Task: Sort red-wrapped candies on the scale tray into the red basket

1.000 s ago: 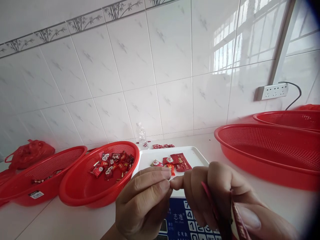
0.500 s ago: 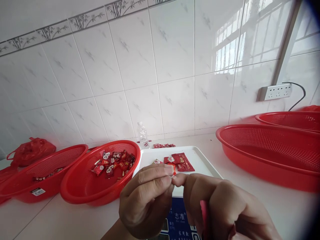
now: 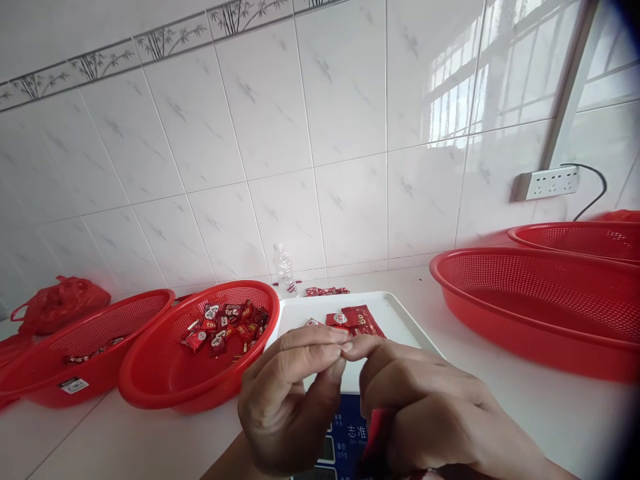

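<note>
Two hands, my left hand [image 3: 290, 400] and right hand [image 3: 425, 413], pinch fingertips together; what they grip, I cannot tell. Red wrapper [image 3: 375, 437] shows under my right palm. White tray [image 3: 395, 310] edge lies just beyond, bare counter [image 3: 550, 413] rightward.

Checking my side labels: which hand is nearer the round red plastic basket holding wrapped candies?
Left. The left hand is just right of the round red plastic basket; the right hand lies farther right, beyond it.
</note>
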The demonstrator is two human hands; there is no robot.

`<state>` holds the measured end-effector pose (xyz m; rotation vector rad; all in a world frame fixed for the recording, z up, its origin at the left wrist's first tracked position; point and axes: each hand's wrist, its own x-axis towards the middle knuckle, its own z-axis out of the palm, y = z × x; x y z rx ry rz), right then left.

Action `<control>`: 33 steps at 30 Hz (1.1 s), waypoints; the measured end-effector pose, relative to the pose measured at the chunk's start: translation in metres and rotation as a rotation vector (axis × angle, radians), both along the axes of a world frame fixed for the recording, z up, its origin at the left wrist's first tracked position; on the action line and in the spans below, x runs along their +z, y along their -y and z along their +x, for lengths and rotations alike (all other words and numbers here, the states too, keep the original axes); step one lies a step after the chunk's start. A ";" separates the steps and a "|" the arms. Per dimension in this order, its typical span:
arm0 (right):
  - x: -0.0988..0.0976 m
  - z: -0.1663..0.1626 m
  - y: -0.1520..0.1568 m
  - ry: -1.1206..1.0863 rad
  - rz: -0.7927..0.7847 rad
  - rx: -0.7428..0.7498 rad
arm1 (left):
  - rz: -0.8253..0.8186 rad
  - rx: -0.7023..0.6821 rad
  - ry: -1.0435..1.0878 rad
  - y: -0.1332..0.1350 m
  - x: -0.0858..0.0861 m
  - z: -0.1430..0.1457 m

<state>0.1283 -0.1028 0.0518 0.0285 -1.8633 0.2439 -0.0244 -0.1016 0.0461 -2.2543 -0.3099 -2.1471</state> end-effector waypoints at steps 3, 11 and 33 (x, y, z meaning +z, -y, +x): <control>-0.001 -0.002 0.001 -0.008 0.050 0.005 | -0.060 -0.049 0.014 0.002 0.001 0.001; 0.010 0.007 0.021 -0.056 -0.243 -0.045 | -0.234 -0.136 0.041 0.000 0.004 0.003; 0.020 0.025 -0.016 0.195 -0.398 -0.518 | -0.995 -0.826 0.236 0.003 0.022 0.001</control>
